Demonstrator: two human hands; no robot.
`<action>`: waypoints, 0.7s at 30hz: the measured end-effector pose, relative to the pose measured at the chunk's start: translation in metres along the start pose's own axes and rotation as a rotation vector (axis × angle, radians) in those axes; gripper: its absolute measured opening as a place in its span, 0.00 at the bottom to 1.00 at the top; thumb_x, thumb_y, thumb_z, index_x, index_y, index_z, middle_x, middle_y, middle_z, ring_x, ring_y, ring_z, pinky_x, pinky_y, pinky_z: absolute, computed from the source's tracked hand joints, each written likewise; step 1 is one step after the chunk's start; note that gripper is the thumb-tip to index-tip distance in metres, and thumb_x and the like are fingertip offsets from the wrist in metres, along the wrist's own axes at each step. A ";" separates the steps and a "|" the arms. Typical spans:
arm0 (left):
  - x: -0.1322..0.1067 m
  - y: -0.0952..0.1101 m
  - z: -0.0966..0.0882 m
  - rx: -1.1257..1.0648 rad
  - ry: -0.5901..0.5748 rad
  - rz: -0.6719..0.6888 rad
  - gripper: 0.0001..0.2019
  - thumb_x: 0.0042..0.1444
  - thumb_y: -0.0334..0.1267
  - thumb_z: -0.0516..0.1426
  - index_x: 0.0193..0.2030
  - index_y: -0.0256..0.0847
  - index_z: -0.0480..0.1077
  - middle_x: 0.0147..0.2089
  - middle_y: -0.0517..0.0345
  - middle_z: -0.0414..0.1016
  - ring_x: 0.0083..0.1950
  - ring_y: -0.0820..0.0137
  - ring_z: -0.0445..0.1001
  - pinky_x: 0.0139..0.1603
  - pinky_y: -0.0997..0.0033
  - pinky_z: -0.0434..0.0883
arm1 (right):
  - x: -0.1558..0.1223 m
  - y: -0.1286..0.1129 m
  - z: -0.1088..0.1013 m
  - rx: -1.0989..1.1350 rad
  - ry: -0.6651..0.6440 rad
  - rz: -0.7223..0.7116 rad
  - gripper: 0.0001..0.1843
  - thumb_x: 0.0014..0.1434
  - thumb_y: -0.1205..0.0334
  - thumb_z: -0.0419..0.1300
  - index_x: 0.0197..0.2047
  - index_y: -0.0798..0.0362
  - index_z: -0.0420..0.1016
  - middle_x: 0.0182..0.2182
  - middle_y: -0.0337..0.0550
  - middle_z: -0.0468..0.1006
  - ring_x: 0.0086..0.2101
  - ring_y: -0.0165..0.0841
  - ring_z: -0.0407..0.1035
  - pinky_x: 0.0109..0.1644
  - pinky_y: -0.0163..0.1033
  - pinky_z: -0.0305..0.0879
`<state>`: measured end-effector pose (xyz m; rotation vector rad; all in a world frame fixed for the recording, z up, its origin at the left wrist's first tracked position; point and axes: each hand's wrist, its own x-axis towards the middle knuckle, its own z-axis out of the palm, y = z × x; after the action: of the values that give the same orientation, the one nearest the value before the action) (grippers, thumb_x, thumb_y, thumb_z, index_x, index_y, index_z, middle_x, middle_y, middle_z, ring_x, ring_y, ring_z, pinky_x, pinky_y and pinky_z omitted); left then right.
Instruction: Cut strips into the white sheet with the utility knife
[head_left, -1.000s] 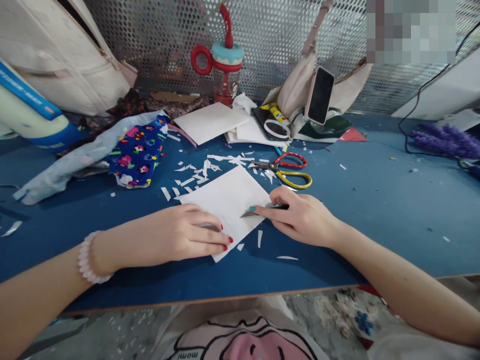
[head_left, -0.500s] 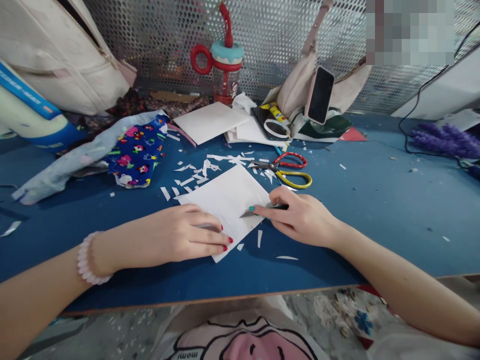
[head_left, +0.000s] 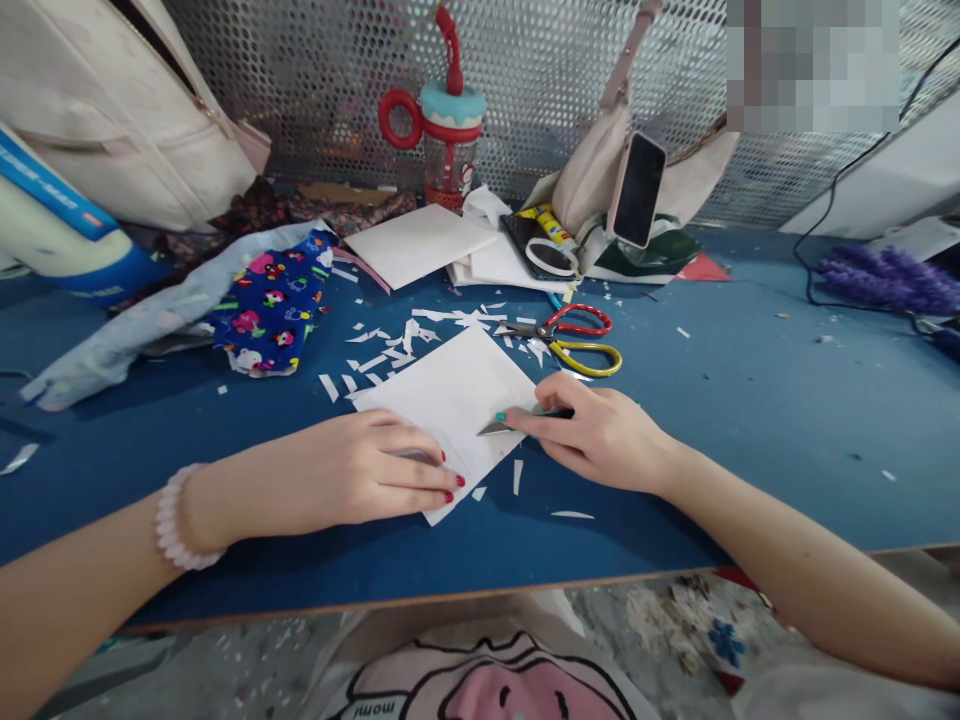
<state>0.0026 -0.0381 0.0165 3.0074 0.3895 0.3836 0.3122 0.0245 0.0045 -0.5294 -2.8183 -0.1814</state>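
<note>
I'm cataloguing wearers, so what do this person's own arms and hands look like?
The left hand has red-painted nails, with a pale pink, beaded-looking bracelet at its wrist. The right hand shows a teal-painted nail and a bare wrist. Neither wears a glove.

r hand (head_left: 611,437) w/ knife (head_left: 492,429), ppr (head_left: 459,385) beneath

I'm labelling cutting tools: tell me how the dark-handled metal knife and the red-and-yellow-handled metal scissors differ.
The dark-handled metal knife is held in the right hand; the red-and-yellow-handled metal scissors lie on the blue table. The knife's blade is over the white paper sheet; the scissors' blades point toward white paper scraps. Both have metal blades.
</note>
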 end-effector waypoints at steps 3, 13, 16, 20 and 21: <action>0.000 0.000 0.000 0.005 0.001 0.003 0.12 0.74 0.30 0.50 0.53 0.38 0.74 0.60 0.58 0.78 0.60 0.62 0.72 0.57 0.62 0.65 | 0.000 0.001 0.000 0.012 0.000 -0.006 0.21 0.69 0.66 0.46 0.56 0.47 0.78 0.40 0.46 0.68 0.28 0.27 0.62 0.28 0.33 0.59; 0.000 0.001 0.001 -0.005 0.005 -0.002 0.14 0.75 0.30 0.48 0.54 0.37 0.74 0.60 0.59 0.78 0.60 0.62 0.72 0.57 0.62 0.64 | 0.000 0.002 -0.001 0.007 -0.017 -0.009 0.22 0.69 0.66 0.46 0.56 0.47 0.77 0.40 0.46 0.68 0.27 0.26 0.60 0.28 0.33 0.59; -0.001 0.002 0.001 -0.001 0.000 -0.011 0.13 0.74 0.30 0.48 0.55 0.37 0.74 0.59 0.58 0.78 0.60 0.63 0.72 0.56 0.63 0.64 | 0.000 0.002 -0.002 0.006 -0.010 -0.018 0.22 0.69 0.66 0.46 0.56 0.48 0.77 0.40 0.46 0.68 0.27 0.26 0.60 0.29 0.33 0.60; -0.003 0.002 0.001 -0.009 -0.005 -0.015 0.13 0.74 0.30 0.48 0.56 0.37 0.73 0.61 0.58 0.77 0.60 0.62 0.72 0.56 0.62 0.64 | 0.000 0.003 -0.003 0.005 -0.023 -0.025 0.22 0.69 0.66 0.46 0.56 0.47 0.77 0.40 0.46 0.68 0.27 0.26 0.60 0.29 0.33 0.60; -0.003 0.002 0.001 -0.013 -0.007 -0.015 0.14 0.75 0.30 0.47 0.56 0.37 0.73 0.61 0.59 0.77 0.61 0.62 0.71 0.56 0.62 0.64 | 0.000 0.003 -0.003 0.003 -0.022 -0.026 0.22 0.69 0.66 0.46 0.56 0.48 0.77 0.40 0.46 0.68 0.27 0.26 0.60 0.29 0.33 0.59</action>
<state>0.0008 -0.0404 0.0151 2.9903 0.4064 0.3726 0.3143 0.0270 0.0076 -0.4970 -2.8480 -0.1771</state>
